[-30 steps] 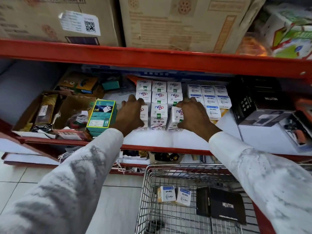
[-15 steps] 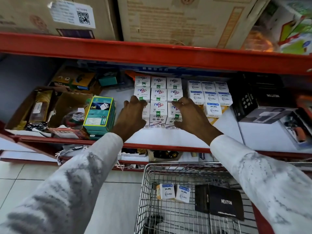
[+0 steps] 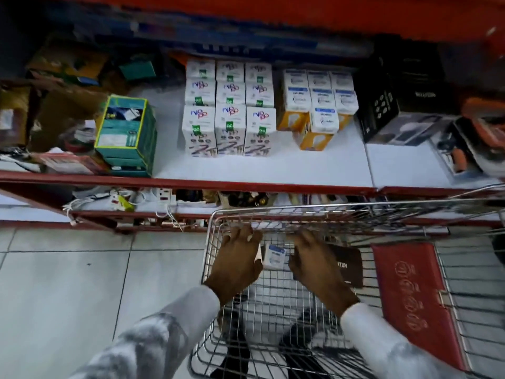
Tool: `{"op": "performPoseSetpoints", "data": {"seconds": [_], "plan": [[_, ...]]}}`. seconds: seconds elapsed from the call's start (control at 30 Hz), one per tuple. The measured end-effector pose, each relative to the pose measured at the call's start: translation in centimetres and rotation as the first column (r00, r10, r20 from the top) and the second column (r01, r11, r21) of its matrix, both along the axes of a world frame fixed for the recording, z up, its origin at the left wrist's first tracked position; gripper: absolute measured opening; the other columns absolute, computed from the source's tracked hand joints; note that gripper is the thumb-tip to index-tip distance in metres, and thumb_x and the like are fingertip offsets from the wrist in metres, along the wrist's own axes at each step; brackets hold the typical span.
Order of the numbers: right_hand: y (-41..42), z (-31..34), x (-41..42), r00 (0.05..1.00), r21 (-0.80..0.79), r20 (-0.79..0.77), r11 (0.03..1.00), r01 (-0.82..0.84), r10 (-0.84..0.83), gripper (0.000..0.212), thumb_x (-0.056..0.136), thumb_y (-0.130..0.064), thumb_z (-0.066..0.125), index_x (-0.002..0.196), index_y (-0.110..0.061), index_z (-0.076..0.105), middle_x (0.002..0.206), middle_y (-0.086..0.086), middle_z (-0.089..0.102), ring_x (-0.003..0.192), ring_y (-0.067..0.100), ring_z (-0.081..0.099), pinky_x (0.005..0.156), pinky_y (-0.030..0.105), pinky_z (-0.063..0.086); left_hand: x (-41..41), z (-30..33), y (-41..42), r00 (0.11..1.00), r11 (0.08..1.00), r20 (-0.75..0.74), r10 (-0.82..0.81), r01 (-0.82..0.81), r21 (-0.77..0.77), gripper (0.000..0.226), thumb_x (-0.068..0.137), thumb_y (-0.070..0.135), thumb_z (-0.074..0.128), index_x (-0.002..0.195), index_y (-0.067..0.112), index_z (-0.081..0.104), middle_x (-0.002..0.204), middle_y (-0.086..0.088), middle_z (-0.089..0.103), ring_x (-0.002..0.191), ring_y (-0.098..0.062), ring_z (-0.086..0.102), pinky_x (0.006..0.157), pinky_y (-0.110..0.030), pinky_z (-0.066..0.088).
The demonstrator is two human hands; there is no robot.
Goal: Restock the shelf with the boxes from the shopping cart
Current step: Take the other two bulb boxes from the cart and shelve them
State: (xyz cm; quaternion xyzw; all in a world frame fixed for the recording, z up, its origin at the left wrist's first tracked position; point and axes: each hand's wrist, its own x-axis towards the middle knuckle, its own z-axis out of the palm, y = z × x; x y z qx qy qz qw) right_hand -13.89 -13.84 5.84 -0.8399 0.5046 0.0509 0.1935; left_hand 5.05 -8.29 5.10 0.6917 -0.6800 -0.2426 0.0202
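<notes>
Ahead of you the shelf carries a block of boxes at its middle, three across and three deep. Just right of it sits a second block, with one box standing in front of it. Left of the middle block stands a lone carton; at the far right sits a large case. The cart stands below and before the shelf. In it, a small box lies between your left hand and right hand.
</notes>
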Motion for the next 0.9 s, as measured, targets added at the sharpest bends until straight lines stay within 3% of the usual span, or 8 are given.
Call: {"op": "performPoseSetpoints", "data": {"seconds": [0.1,0.23,0.43,0.57,0.7,0.83,0.9], "plan": [[0.7,-4.6,0.2,0.993,0.165,-0.113,0.985,0.049,-0.030,0.069,0.082,-0.032,0.065,0.145,-0.019,0.040,0.149,0.006,0.044,0.134,0.026,0.043,0.114,0.037,0.035,-1.3,-3.9,-0.3,0.997,0.991,0.078,0.005,-0.016,0.131,0.073,0.084,0.037,0.065,0.147,0.019,0.034,0.155,-0.011,0.034,0.144,-0.036,0.030,0.111,-0.050,0.039],[-0.1,-9.4,1.3,0.963,0.196,-0.261,0.980,-0.018,0.070,0.088,0.077,-0.037,0.070,0.151,-0.017,0.028,0.154,0.007,0.036,0.140,0.031,0.036,0.112,0.051,0.032,-2.0,-7.4,-0.7,0.983,0.971,0.184,-0.009,-0.036,0.238,0.086,0.083,0.034,0.069,0.153,0.015,0.023,0.159,-0.015,0.029,0.146,-0.042,0.027,0.114,-0.054,0.035],[-1.5,-11.2,1.1,0.968,0.236,-0.224,0.970,-0.058,0.112,0.068,0.077,-0.030,0.072,0.138,-0.022,0.044,0.136,0.005,0.054,0.125,0.030,0.051,0.096,0.047,0.042,-2.2,-9.0,-0.6,0.972,0.963,0.235,0.006,-0.069,0.261,0.071,0.086,0.018,0.068,0.148,0.012,0.033,0.142,-0.011,0.051,0.131,-0.032,0.046,0.103,-0.044,0.043],[-2.4,-6.6,-0.3,0.995,0.307,-0.064,0.950,-0.048,0.071,0.070,0.073,-0.030,0.076,0.136,-0.021,0.048,0.133,0.005,0.056,0.122,0.028,0.052,0.097,0.043,0.048,-2.4,-5.1,-0.3,0.982,0.977,0.185,0.042,-0.079,0.197,0.071,0.080,0.024,0.070,0.144,0.017,0.042,0.137,-0.006,0.056,0.129,-0.028,0.046,0.102,-0.041,0.043],[-4.2,1.6,-3.1,0.998,0.315,0.066,0.949,-0.008,-0.014,0.073,0.067,-0.028,0.080,0.134,-0.026,0.050,0.124,0.002,0.063,0.110,0.022,0.060,0.085,0.033,0.053,-2.4,2.6,-0.4,0.984,0.996,0.170,0.049,-0.061,0.068,0.077,0.072,0.041,0.071,0.143,0.025,0.046,0.137,-0.001,0.059,0.132,-0.028,0.045,0.107,-0.046,0.039],[-6.8,10.0,-5.9,0.977,0.268,0.200,0.963,0.015,-0.071,0.070,0.062,-0.026,0.083,0.124,-0.033,0.053,0.114,-0.004,0.065,0.094,0.012,0.060,0.075,0.029,0.052,-2.7,11.0,-2.1,0.976,0.995,0.214,0.027,-0.007,-0.095,0.074,0.060,0.059,0.059,0.128,0.029,0.059,0.117,0.004,0.068,0.117,-0.027,0.055,0.097,-0.049,0.047],[-8.5,13.5,-7.1,0.973,0.246,0.214,0.969,0.026,-0.081,0.070,0.061,-0.026,0.083,0.122,-0.036,0.051,0.110,-0.007,0.065,0.097,0.014,0.061,0.077,0.031,0.054,-3.0,14.3,-3.7,0.977,0.987,0.212,0.027,0.008,-0.163,0.076,0.057,0.062,0.056,0.124,0.029,0.060,0.114,0.004,0.067,0.112,-0.027,0.056,0.092,-0.048,0.049]]}}
